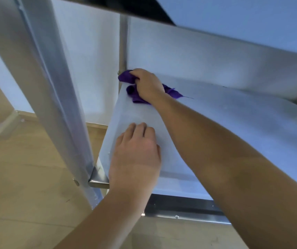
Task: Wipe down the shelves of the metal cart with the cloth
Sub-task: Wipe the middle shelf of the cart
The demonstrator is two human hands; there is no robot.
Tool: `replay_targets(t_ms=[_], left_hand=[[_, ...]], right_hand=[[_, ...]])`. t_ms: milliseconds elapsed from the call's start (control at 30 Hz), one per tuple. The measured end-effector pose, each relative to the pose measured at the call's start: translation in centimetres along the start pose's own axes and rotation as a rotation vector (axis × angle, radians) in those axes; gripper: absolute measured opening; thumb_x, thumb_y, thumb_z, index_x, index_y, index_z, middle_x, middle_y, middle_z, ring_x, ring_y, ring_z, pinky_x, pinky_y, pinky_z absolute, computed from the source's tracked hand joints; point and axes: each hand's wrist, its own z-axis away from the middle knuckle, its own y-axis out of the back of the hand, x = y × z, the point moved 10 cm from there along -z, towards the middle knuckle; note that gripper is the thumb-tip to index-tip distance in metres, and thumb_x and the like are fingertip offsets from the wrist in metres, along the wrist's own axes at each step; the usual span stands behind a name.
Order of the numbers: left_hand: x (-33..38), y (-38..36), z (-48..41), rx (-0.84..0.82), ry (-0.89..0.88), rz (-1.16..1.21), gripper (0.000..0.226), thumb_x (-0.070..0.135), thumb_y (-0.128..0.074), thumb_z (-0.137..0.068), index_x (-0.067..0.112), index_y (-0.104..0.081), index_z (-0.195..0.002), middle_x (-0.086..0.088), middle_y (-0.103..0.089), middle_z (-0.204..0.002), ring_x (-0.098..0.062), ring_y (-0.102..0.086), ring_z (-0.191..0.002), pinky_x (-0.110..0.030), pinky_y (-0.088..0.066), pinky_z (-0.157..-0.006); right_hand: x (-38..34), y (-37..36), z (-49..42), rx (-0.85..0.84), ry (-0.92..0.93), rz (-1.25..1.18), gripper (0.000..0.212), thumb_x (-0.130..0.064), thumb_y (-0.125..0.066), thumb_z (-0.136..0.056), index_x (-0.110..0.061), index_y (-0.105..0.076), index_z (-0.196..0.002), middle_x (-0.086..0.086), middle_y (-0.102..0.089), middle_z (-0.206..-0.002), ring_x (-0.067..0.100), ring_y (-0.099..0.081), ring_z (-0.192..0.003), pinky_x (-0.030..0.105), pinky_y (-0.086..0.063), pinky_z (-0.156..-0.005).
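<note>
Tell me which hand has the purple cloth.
The right hand, at the far corner of the shelf, grips the purple cloth. The left hand holds nothing and rests flat on the shelf nearer the front edge.

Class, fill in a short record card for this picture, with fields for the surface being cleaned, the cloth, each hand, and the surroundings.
surface: lower shelf of the metal cart
cloth: purple cloth, bunched, lying on the shelf at its far left corner, beside the rear post
right hand: grips the cloth and holds it down on the shelf
left hand: fingers straight, rests flat on the shelf near its front left corner, holding nothing
surroundings: light wood floor beside the cart
</note>
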Motion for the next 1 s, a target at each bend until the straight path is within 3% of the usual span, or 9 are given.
replay_targets(t_ms=[133,333,367,433,567,667,767,900,1000], left_hand=[[-0.2,0.3,0.1,-0.018,0.019,0.013,0.03,0.017,-0.049,-0.088,0.012,-0.063,-0.114,-0.003,-0.062,-0.123,-0.022,-0.053,-0.121,-0.036,-0.04,-0.102],[0.1,0.5,0.1,-0.02,-0.002,-0.002,0.033,0.019,-0.044,-0.092,0.012,-0.062,-0.118,-0.002,-0.062,-0.123,-0.021,-0.054,-0.118,-0.036,-0.042,-0.102],[0.3,0.5,0.1,-0.016,-0.006,-0.005,0.034,0.018,-0.042,-0.09,0.011,-0.063,-0.116,-0.004,-0.063,-0.122,-0.023,-0.054,-0.118,-0.037,-0.042,-0.101],[0.5,0.5,0.1,-0.016,-0.009,-0.012,0.035,0.018,-0.042,-0.088,0.009,-0.064,-0.115,-0.006,-0.063,-0.121,-0.026,-0.054,-0.117,-0.04,-0.042,-0.099],[0.4,0.6,0.1,-0.003,0.008,-0.013,0.032,0.013,-0.048,-0.088,0.007,-0.064,-0.115,-0.009,-0.063,-0.122,-0.029,-0.053,-0.116,-0.042,-0.042,-0.098],[0.5,0.5,0.0,0.01,0.011,0.006,0.032,0.01,-0.049,-0.087,0.006,-0.065,-0.115,-0.009,-0.062,-0.123,-0.029,-0.052,-0.117,-0.042,-0.041,-0.097],[0.5,0.5,0.2,0.028,0.011,0.01,0.032,0.009,-0.048,-0.087,0.005,-0.065,-0.114,-0.01,-0.062,-0.124,-0.029,-0.053,-0.117,-0.042,-0.042,-0.097],[0.9,0.4,0.3,0.048,-0.019,0.024,0.032,0.008,-0.048,-0.087,0.002,-0.066,-0.112,-0.012,-0.063,-0.125,-0.029,-0.054,-0.118,-0.043,-0.045,-0.098],[0.8,0.5,0.2,0.058,-0.027,0.032,0.032,0.008,-0.047,-0.088,0.002,-0.067,-0.112,-0.012,-0.063,-0.125,-0.029,-0.054,-0.119,-0.042,-0.045,-0.099]], right_hand=[[2.8,2.2,0.6,0.007,0.006,0.018,0.04,-0.018,-0.041,-0.092,-0.037,-0.06,-0.122,-0.003,-0.064,-0.125,0.023,-0.059,-0.112,0.032,-0.046,-0.096],[15.3,9.5,4.4,0.095,-0.275,0.034,0.039,-0.025,-0.037,-0.092,-0.043,-0.059,-0.119,-0.001,-0.066,-0.116,0.026,-0.064,-0.1,0.037,-0.051,-0.091],[15.7,9.7,4.9,0.088,-0.284,0.025,0.04,-0.023,-0.036,-0.093,-0.041,-0.059,-0.12,-0.001,-0.066,-0.117,0.025,-0.063,-0.099,0.032,-0.05,-0.089],[14.8,9.4,5.7,0.085,-0.262,0.028,0.04,-0.017,-0.038,-0.094,-0.036,-0.058,-0.124,0.0,-0.064,-0.123,0.022,-0.06,-0.103,0.023,-0.041,-0.086],[9.5,7.4,8.6,0.01,-0.055,0.02,0.042,-0.008,-0.043,-0.093,-0.027,-0.059,-0.126,-0.004,-0.059,-0.133,0.02,-0.053,-0.122,0.026,-0.039,-0.101],[6.7,7.1,12.6,-0.052,0.122,0.032,0.04,-0.002,-0.046,-0.095,-0.016,-0.058,-0.13,-0.004,-0.053,-0.141,0.014,-0.047,-0.129,0.013,-0.026,-0.104],[6.4,7.7,15.8,-0.106,0.235,0.02,0.038,-0.002,-0.048,-0.096,-0.015,-0.059,-0.13,-0.004,-0.051,-0.142,0.009,-0.045,-0.129,0.011,-0.023,-0.107],[9.3,8.9,13.6,-0.083,0.073,0.024,0.04,-0.006,-0.045,-0.096,-0.023,-0.058,-0.13,-0.01,-0.052,-0.14,0.007,-0.046,-0.126,0.01,-0.025,-0.102],[10.1,8.9,11.7,-0.011,-0.061,0.033,0.043,-0.007,-0.039,-0.092,-0.029,-0.06,-0.122,-0.009,-0.06,-0.129,0.015,-0.054,-0.118,0.022,-0.038,-0.096]])
